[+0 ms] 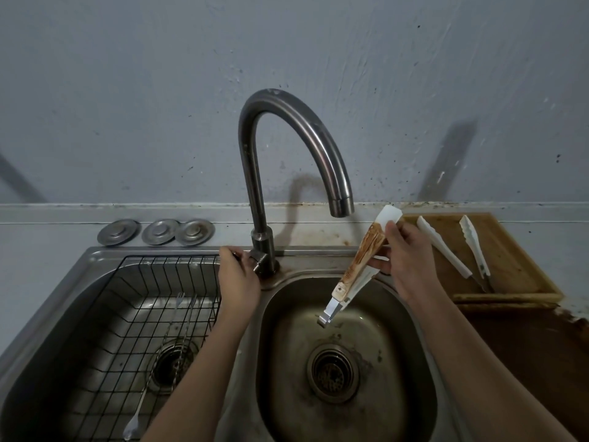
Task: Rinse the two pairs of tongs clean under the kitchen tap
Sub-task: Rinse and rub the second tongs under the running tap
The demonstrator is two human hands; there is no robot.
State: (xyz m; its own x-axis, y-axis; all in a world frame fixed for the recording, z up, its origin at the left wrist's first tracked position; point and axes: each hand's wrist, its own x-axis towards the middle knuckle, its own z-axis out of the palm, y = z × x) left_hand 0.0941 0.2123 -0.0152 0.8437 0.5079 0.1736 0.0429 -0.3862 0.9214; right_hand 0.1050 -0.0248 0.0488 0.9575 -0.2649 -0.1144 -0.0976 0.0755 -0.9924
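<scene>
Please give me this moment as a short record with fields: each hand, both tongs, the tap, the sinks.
left hand: grips the tap handle at the tap's base
right hand: holds the dirty tongs over the right sink, below the spout
dirty tongs: white, brown stains, metal end pointing down
second tongs: lying open on the wooden board
tap: no water visible
left sink: wire rack with long fork inside

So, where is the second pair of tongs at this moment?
In the head view, the second pair of tongs lies spread open on the wooden cutting board, on the counter right of the sink, just beyond the right hand.
</scene>
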